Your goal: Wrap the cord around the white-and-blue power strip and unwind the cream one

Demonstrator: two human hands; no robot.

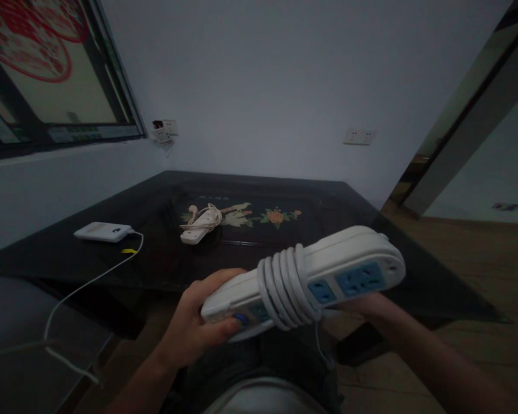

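1. While the left grip (pixel 190 322) clasps the left end of the power strip (pixel 328 256), the right grip (pixel 366 305) beneath is mostly hidden; its closure cannot be determined.
2. Cord (pixel 285 284) stands wound around the middle; whether any length remains loose is unclear.
3. Position: above the near edge of the dark, floral counter (pixel 159 253).
4. Far: wall (pixel 259 86), sockets (pixel 360 137). Left: window (pixel 86 98).
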